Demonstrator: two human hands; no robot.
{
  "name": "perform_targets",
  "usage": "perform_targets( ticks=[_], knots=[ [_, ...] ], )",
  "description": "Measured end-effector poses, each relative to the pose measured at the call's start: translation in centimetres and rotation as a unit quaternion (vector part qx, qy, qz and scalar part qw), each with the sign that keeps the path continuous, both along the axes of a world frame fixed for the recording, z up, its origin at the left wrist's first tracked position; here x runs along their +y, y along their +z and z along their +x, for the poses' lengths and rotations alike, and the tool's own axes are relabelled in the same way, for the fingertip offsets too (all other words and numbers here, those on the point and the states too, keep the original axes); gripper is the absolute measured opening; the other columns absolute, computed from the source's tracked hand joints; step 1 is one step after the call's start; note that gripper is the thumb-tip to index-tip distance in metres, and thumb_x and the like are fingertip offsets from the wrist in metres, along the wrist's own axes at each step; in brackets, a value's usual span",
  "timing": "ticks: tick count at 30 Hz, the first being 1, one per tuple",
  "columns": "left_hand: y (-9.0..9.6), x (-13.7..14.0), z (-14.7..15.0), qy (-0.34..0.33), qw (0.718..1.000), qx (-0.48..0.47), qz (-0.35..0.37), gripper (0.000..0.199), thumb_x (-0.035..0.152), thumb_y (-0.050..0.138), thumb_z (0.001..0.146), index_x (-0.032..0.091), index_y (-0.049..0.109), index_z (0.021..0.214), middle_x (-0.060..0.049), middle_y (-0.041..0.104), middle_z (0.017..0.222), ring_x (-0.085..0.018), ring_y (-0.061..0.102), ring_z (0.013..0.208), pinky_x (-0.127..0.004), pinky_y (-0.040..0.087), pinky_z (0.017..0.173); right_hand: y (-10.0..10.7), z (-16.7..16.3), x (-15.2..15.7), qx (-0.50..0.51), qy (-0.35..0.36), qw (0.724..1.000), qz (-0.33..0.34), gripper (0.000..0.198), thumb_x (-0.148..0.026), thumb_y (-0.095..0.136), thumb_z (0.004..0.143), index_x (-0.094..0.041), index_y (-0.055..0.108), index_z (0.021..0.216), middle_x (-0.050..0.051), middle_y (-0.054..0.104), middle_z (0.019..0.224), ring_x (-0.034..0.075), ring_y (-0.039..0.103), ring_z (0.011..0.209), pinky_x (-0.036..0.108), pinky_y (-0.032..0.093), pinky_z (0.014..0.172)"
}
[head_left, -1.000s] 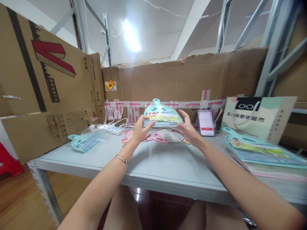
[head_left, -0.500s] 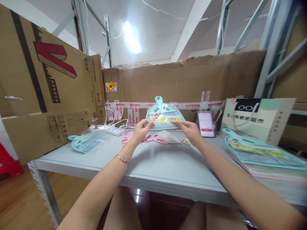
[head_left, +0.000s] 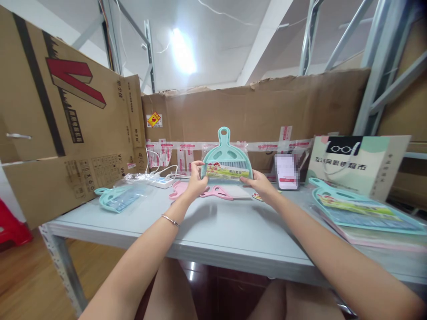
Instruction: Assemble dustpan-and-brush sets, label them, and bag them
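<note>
Between my two hands a mint-green dustpan and brush set (head_left: 227,153) is held up, handle at the top, above the grey table. A printed label card crosses its lower part, and clear wrap shows around it. My left hand (head_left: 197,180) grips its left edge, fingers closed. Its lower right edge is pinched by my right hand (head_left: 256,181). Below it on the table lie a pink dustpan (head_left: 178,189), partly behind my left hand, and a pink brush (head_left: 218,192) with pale bristles. A small printed card (head_left: 257,196) lies near my right hand.
Another wrapped mint-green set (head_left: 120,199) lies at the left of the table (head_left: 213,231). More packaged sets (head_left: 363,213) are stacked at the right. A phone (head_left: 287,173) leans upright beside a paper bag (head_left: 356,164). A power strip (head_left: 163,181) and cardboard boxes (head_left: 260,106) stand behind.
The mint-green set has tilted more upright, its handle rising and its face turning toward me. My left hand has shifted to its left edge; my right hand has moved slightly lower and left.
</note>
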State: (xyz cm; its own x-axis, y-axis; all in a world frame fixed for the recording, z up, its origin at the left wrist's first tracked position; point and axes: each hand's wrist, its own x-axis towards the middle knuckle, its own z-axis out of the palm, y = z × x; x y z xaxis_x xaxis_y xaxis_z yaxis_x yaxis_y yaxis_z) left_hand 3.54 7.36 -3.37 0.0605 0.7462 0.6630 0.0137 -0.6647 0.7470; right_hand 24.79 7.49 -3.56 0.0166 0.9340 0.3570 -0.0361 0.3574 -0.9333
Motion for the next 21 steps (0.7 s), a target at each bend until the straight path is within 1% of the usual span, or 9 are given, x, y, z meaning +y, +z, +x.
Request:
perform_targets(
  ticks=[3,7,12,16,18,19,21],
  knots=[
    [-0.1,-0.1,0.0,0.0,1.0,0.011,0.004,0.039,0.006,0.048,0.068,0.022,0.03,0.099,-0.001,0.051,0.094,-0.009,0.054,0.085,-0.022,0.045,0.075,-0.1,0.0,0.1,0.008,0.007,1.0,-0.004,0.026,-0.013,0.074,0.057,-0.018,0.065,0.08,0.001,0.069,0.079,0.014,0.061,0.071,0.023,0.05,0.056],
    [0.0,-0.3,0.0,-0.009,1.0,0.009,-0.01,0.041,0.008,0.049,0.068,0.023,0.03,0.1,0.0,0.051,0.095,-0.008,0.055,0.081,-0.021,0.046,0.072,0.0,0.1,0.0,0.018,0.006,1.0,-0.011,0.026,-0.011,0.074,0.057,-0.018,0.064,0.08,0.001,0.069,0.077,0.014,0.061,0.069,0.023,0.051,0.054],
    [0.2,-0.4,0.1,-0.008,1.0,0.0,-0.01,0.042,0.006,0.052,0.064,0.022,0.033,0.098,-0.001,0.052,0.096,-0.009,0.056,0.083,-0.022,0.046,0.074,-0.1,0.0,0.0,0.029,0.011,0.999,-0.017,0.025,-0.011,0.074,0.056,-0.018,0.064,0.078,0.001,0.069,0.077,0.014,0.062,0.068,0.024,0.051,0.054],
    [0.5,-0.5,0.2,-0.024,1.0,-0.002,-0.008,0.046,0.01,0.056,0.067,0.023,0.035,0.105,0.0,0.052,0.095,-0.009,0.057,0.08,-0.023,0.047,0.074,0.6,0.0,-0.3,0.07,0.014,0.997,-0.012,0.021,-0.011,0.071,0.06,-0.019,0.063,0.077,0.001,0.068,0.075,0.015,0.062,0.068,0.024,0.051,0.054],
    [0.7,-0.7,0.2,-0.024,1.0,-0.01,-0.012,0.047,0.016,0.058,0.071,0.024,0.035,0.112,-0.001,0.051,0.097,-0.009,0.058,0.076,-0.024,0.048,0.072,1.7,0.8,-0.6,0.115,-0.008,0.993,-0.002,0.016,-0.009,0.066,0.063,-0.018,0.062,0.076,0.0,0.067,0.071,0.014,0.062,0.065,0.024,0.051,0.053],
    [0.8,-0.8,0.2,-0.021,1.0,-0.015,-0.015,0.048,0.019,0.058,0.073,0.025,0.035,0.114,-0.001,0.05,0.099,-0.009,0.059,0.074,-0.025,0.048,0.071,2.3,1.5,-0.8,0.143,-0.033,0.989,0.007,0.015,-0.007,0.062,0.065,-0.018,0.062,0.075,0.0,0.066,0.07,0.014,0.061,0.063,0.024,0.051,0.052],
    [0.9,-0.9,0.1,-0.009,0.999,-0.025,-0.023,0.046,0.024,0.056,0.077,0.026,0.035,0.118,-0.002,0.048,0.103,-0.008,0.06,0.073,-0.025,0.049,0.069,3.8,3.5,-1.2,0.205,-0.116,0.971,0.028,0.018,-0.001,0.056,0.066,-0.017,0.06,0.074,-0.001,0.064,0.068,0.012,0.06,0.059,0.023,0.052,0.052]
  ],
)
